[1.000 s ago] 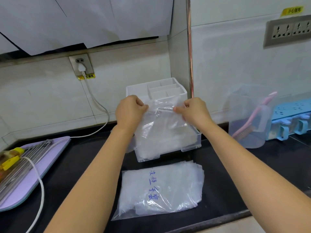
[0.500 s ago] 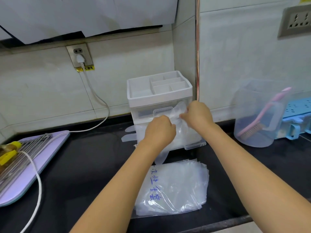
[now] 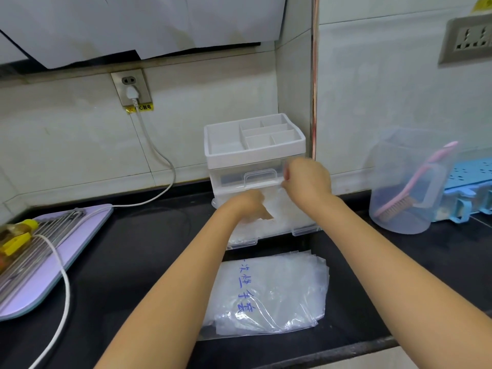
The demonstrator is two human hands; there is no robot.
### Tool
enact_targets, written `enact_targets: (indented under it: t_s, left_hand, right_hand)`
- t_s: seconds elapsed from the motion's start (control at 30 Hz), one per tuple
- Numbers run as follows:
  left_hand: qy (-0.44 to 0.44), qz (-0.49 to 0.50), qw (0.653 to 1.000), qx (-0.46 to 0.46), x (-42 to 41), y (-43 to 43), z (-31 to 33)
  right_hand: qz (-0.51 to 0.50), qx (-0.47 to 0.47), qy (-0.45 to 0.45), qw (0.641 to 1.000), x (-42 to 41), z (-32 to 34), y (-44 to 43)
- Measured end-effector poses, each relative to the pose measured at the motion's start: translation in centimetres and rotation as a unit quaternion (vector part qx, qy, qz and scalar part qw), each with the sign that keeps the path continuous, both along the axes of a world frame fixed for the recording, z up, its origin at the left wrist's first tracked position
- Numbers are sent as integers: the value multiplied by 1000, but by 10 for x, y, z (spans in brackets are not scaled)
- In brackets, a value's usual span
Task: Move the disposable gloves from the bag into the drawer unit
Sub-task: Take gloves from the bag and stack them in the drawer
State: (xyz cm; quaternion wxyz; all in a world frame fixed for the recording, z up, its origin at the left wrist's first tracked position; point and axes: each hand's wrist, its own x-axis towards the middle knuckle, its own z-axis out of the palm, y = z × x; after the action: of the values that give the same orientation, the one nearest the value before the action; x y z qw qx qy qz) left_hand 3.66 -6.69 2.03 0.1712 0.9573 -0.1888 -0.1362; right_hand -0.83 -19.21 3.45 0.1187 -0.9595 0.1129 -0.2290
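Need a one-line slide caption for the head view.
The left hand and right hand tuck disposable gloves into the open bottom drawer of the drawer unit; the bag lies on the counter.

Clear gloves [image 3: 286, 218] bunched in the pulled-out bottom drawer of white drawer unit [image 3: 253, 155]. Clear bag [image 3: 279, 294], blue handwriting, flat just in front.

Two hands [image 3: 247, 206] [image 3: 306, 182], one drawer unit [image 3: 254, 157], one bag [image 3: 282, 294], one jug [image 3: 399, 171], two wall sockets [image 3: 131, 87] [image 3: 468, 39]

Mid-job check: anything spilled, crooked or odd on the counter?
Nothing spilled or broken. The gloves lie crumpled in the open bottom drawer. Only oddity: a white cord draped across the metal rack on the left.
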Motion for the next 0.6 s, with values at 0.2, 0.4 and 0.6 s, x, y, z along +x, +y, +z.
enact_targets:
  t_s: [0.2, 0.4, 0.6]
  left_hand:
    - [-16, -23, 1000, -3, 1, -1, -5]
    - [-14, -44, 996, 72, 2, 8, -5]
    - [-1, -41, 975, 217, 4, 12, 9]
  right_hand:
    - [123, 80, 142, 979, 1, -1, 24]
    - [203, -6, 367, 908, 0, -5, 23]
    - [139, -16, 405, 903, 5, 1, 9]
